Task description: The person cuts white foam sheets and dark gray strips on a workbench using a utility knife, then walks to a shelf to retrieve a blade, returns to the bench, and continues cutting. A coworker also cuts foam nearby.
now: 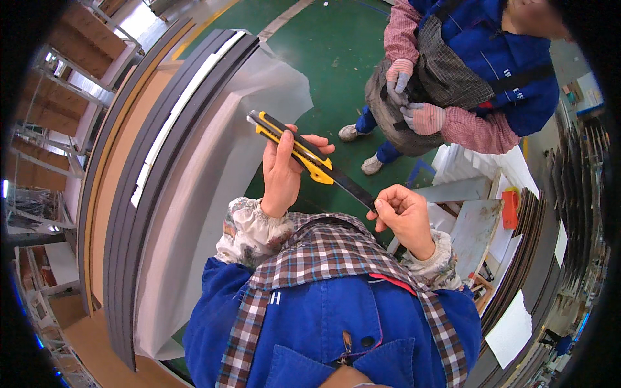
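The fingers of the person's bare left hand point(282, 178) are closed on a slim yellow-and-black utility knife point(313, 155), the thumb lying along its near side and the other fingertips showing beyond it. The knife slants across the grip: its silvery tip sticks out past the left fingers, forward and to the left, while a long, flat, dark strip point(352, 187) runs from its other end toward the right fingers. The thumb and forefinger of the bare right hand point(407, 220) pinch that strip at its far end, with the remaining fingers curled. Whether the strip is joined to the knife I cannot tell.

Just behind both sets of fingers is a brown, white and blue plaid apron point(323, 252), worn over a blue jacket point(310, 317). To the left of the left fingers stands a row of long dark grey boards point(152, 136), with translucent whitish sheeting point(207, 168) draped beside it. Ahead and to the right of the right fingers, a co-worker point(466, 71) in striped gloves and a grey checked apron holds both hands together. Green floor point(304, 71) lies beyond the fingers; farther right of them is a bright orange object point(510, 208).
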Demonstrator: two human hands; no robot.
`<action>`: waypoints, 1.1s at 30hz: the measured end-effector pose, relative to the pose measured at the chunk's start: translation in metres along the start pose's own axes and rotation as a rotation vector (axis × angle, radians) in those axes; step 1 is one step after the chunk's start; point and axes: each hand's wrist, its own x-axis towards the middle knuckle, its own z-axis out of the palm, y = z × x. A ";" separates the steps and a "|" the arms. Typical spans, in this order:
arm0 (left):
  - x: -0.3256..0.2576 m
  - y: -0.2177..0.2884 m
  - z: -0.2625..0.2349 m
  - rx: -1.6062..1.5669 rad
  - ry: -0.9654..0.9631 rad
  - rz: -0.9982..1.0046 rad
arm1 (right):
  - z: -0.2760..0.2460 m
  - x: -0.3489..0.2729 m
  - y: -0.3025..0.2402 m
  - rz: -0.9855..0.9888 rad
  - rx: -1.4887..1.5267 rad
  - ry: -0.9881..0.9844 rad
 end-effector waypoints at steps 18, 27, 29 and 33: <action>0.000 -0.014 0.008 0.114 0.077 -0.138 | 0.013 0.014 0.015 0.074 0.083 0.009; -0.011 -0.035 0.015 0.295 0.099 -0.025 | 0.030 0.028 0.021 0.051 0.114 -0.044; -0.011 -0.035 0.014 0.252 0.129 -0.015 | 0.030 0.026 0.021 0.035 0.189 -0.088; -0.013 -0.032 0.014 0.223 0.154 -0.001 | 0.027 0.022 0.022 -0.012 0.213 -0.238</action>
